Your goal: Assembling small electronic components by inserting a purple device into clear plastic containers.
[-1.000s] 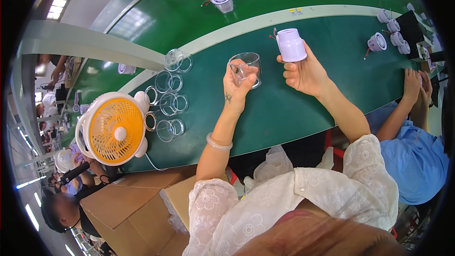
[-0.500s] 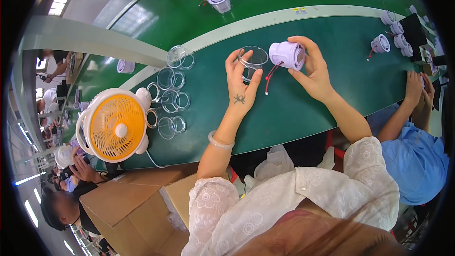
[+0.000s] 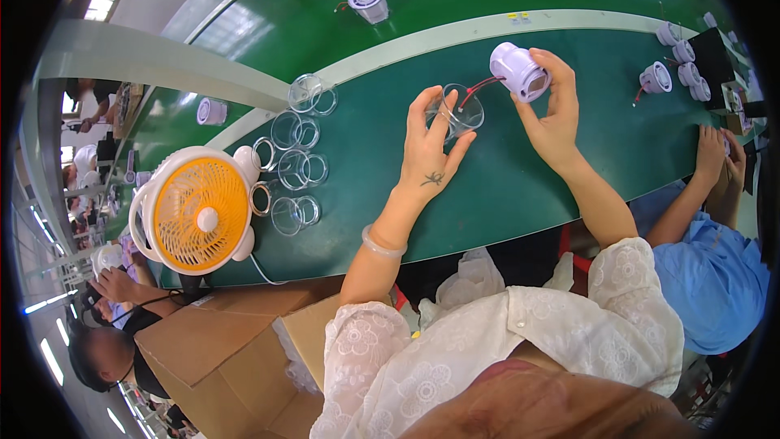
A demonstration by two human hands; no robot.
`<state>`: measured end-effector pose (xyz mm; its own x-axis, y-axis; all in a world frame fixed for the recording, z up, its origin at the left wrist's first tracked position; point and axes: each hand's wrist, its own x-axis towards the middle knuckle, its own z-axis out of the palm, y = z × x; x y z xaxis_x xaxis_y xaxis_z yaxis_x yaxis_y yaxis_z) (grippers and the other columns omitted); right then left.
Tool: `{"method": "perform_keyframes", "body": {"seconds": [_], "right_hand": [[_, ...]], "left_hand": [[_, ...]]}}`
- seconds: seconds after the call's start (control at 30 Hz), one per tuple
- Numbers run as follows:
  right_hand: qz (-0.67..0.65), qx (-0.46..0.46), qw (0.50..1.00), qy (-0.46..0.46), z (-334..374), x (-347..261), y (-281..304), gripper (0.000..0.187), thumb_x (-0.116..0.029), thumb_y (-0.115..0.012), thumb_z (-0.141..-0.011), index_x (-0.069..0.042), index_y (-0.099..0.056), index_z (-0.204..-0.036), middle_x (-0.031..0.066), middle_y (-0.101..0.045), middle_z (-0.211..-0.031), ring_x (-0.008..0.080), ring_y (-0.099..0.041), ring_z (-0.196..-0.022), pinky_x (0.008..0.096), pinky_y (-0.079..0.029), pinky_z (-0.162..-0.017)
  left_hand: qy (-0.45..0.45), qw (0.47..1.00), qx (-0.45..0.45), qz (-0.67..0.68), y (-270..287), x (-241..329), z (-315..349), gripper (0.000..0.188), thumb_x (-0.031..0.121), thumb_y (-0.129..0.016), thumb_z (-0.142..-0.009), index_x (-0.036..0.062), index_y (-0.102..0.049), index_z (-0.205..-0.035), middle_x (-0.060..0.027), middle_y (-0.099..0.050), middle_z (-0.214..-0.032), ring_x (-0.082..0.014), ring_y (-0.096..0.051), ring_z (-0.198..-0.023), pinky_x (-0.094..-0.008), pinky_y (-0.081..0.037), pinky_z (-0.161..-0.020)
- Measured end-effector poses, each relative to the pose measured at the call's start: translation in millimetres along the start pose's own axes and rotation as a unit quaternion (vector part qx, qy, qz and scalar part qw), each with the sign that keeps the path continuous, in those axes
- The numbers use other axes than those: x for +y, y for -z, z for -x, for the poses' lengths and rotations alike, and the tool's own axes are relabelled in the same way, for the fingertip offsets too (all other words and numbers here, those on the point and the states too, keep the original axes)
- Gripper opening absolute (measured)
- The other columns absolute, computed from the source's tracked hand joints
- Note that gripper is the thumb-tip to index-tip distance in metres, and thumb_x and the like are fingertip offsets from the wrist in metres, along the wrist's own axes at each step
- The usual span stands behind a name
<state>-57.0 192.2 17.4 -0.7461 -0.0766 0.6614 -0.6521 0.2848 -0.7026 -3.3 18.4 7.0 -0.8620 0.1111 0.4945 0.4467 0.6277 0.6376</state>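
In my left hand [image 3: 431,146] is a clear plastic cup [image 3: 466,116], tilted, its wide opening turned toward the right. The fingers curl round its left side. My right hand [image 3: 554,110] grips a lilac cylindrical housing [image 3: 518,71] by its right end, up and to the right of the cup. Out of the housing runs a pair of thin red and dark wires [image 3: 481,88]; their small white plug hangs at the cup's mouth. Cup and housing are apart.
Several clear cups [image 3: 292,169] stand in rows at the left, beside a white and orange fan [image 3: 199,210]. An open cardboard box [image 3: 219,349] is at the lower left. More lilac housings [image 3: 655,77] sit at the right, near a co-worker's hands [image 3: 719,150]. Another housing [image 3: 369,3] stands beyond the rail.
My right hand has raised the housing and tipped it. The cup in my left hand has moved right and turned, so the wire plug is now at its opening.
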Motion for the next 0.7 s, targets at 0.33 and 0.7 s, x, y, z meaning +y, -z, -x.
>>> {"method": "perform_keyframes", "body": {"seconds": [0.33, 0.7], "right_hand": [[0.024, -0.127, 0.985, 0.111, 2.0, -12.9, -5.0, 0.052, 0.003, -0.064, -0.054, -0.005, -0.047, -0.103, 0.0094, -0.049, -0.104, 0.0267, -0.045, -0.092, 0.0332, -0.037, -0.078], [-0.305, -0.285, 0.892, -0.174, 14.5, 5.8, -14.0, 0.045, -0.012, -0.057, -0.072, -0.005, -0.032, -0.109, 0.0097, -0.038, -0.114, 0.0183, -0.040, -0.102, 0.0294, -0.033, -0.087]], "left_hand": [[0.009, 1.000, -0.011, -0.024, 0.9, -4.7, 2.9, 0.026, 0.010, -0.057, -0.074, -0.0040, -0.050, -0.094, -0.0181, -0.033, -0.114, -0.0330, -0.041, -0.101, -0.0378, -0.035, -0.087], [0.035, 0.993, 0.078, 0.076, -7.9, -3.4, 5.0, 0.018, 0.017, -0.045, -0.084, 0.0011, -0.050, -0.077, -0.0125, -0.029, -0.104, -0.0314, -0.036, -0.108, -0.0407, -0.034, -0.088]]}}
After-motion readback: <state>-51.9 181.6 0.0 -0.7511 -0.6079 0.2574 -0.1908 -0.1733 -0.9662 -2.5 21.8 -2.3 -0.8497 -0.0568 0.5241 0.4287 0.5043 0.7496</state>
